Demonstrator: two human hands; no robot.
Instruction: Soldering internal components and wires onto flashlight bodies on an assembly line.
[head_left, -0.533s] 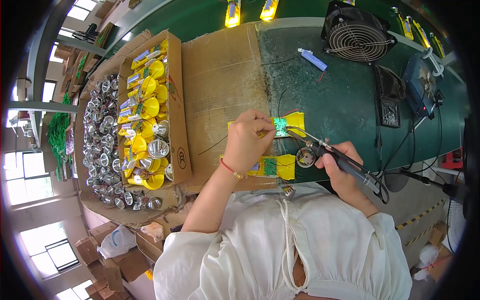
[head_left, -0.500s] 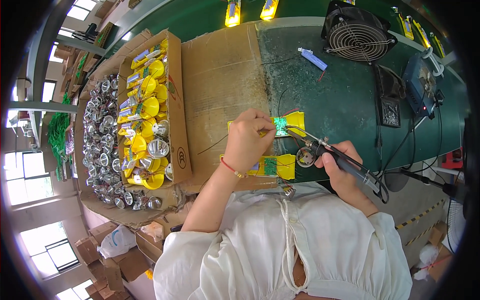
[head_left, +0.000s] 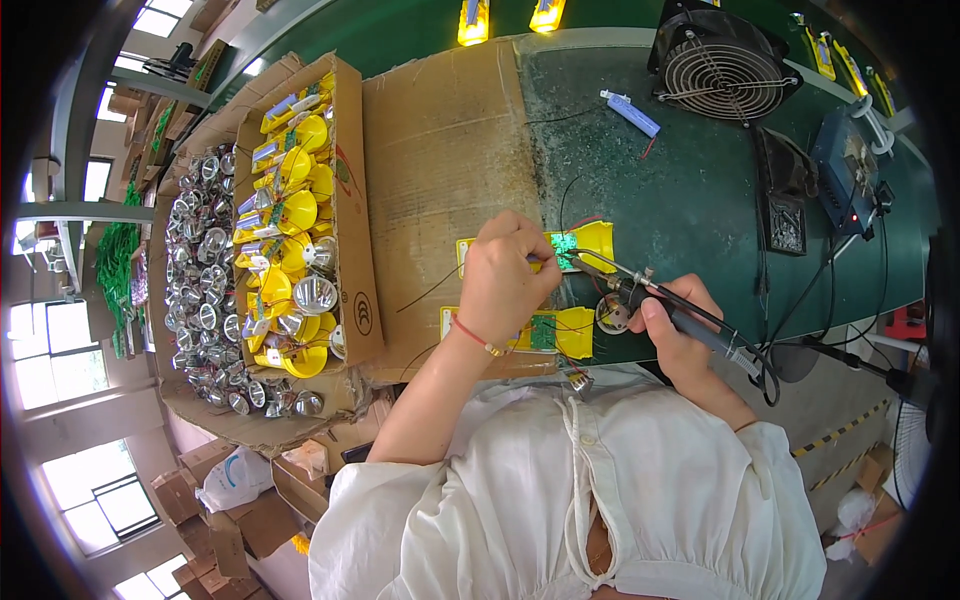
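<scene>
My right hand point(head_left: 685, 345) is closed round a soldering iron point(head_left: 715, 340) with a thin metal guide tube along it. Its tip is at a lit green circuit board point(head_left: 564, 250) in a yellow housing point(head_left: 598, 240). At the board's left edge my left hand point(head_left: 505, 282) pinches with thumb and fingers; what they hold is hidden. Nearer to me lies a second yellow housing point(head_left: 575, 335), also with a green board point(head_left: 542, 333) and thin wires. A round metal part point(head_left: 611, 316) sits below the iron, partly covered.
On the left stand a cardboard box point(head_left: 350, 220) of yellow lamp assemblies and a pile of silver reflectors point(head_left: 208, 270). A battery with leads point(head_left: 630, 113), a black fan point(head_left: 725, 80), a small black tray point(head_left: 785, 225) and a blue soldering station point(head_left: 845, 170) occupy the bench's far and right side.
Both hands and the soldering iron stay almost in place at the circuit board. The whole view has shifted slightly.
</scene>
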